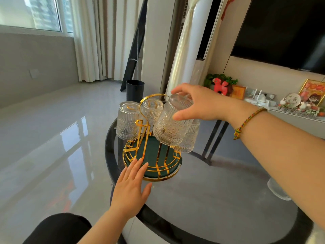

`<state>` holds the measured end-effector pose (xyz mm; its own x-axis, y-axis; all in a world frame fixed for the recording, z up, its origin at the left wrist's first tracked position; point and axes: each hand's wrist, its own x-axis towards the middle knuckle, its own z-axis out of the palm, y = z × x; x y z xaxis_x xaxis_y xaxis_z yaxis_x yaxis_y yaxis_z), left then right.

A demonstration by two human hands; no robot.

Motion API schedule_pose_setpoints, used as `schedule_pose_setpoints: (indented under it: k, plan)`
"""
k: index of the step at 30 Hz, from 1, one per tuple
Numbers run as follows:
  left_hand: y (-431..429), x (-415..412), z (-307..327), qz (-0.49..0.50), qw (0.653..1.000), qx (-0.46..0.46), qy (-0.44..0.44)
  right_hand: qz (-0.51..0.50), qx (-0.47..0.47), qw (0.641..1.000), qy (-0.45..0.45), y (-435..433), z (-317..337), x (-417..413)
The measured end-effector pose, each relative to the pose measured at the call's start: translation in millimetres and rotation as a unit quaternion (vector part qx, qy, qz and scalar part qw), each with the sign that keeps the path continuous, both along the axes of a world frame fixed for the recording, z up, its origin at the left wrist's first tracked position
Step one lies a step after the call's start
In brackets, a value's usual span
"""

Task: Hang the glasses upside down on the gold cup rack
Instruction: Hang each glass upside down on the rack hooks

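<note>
Right hand point(197, 104) is clamped on an inverted ribbed clear glass point(171, 122), not yet hung on the gold wire cup rack point(140, 131); three glasses beside it are judged hung. Left hand point(131, 186), fingers spread, is pressed on the rack's base.

Just the one head-worn wide-angle view here, looking forward and down over the round dark glass table point(219, 196), close in on the gold wire cup rack point(154, 162), room edges curving from the lens.
</note>
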<state>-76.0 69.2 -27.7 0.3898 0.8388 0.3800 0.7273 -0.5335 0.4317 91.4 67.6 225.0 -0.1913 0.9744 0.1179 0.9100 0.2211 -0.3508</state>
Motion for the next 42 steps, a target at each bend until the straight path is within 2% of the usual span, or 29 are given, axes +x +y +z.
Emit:
schedule_pose_setpoints:
  k: [16,22,30,33,36,39,42]
  plan:
    - [4.9,-0.3,-5.5,-0.005,1.000,-0.014,-0.003,0.021,-0.078,0.995,-0.059,19.1,-51.4,-19.0]
    - [5.2,-0.1,-6.1,-0.004,1.000,-0.015,-0.003,0.010,-0.077,0.995,-0.056,21.8,-57.8,-16.3]
    - [3.7,-0.7,-3.7,0.002,1.000,-0.021,0.016,-0.007,-0.063,0.998,-0.007,16.6,-63.9,-13.1]
    - [2.8,-0.2,-0.6,0.003,0.999,-0.027,0.027,-0.032,-0.032,0.998,0.038,5.5,-64.9,-8.7]
    - [-8.1,0.4,5.0,0.001,1.000,-0.027,0.005,-0.067,0.034,0.986,0.150,-18.0,-72.4,0.7]
    - [-28.8,2.3,13.9,-0.012,0.999,-0.040,-0.031,-0.101,0.114,0.953,0.263,-49.6,-93.4,15.6]
    - [-48.9,10.8,25.1,-0.059,0.997,-0.030,0.037,-0.172,0.172,0.904,0.352,-78.1,-123.5,33.7]
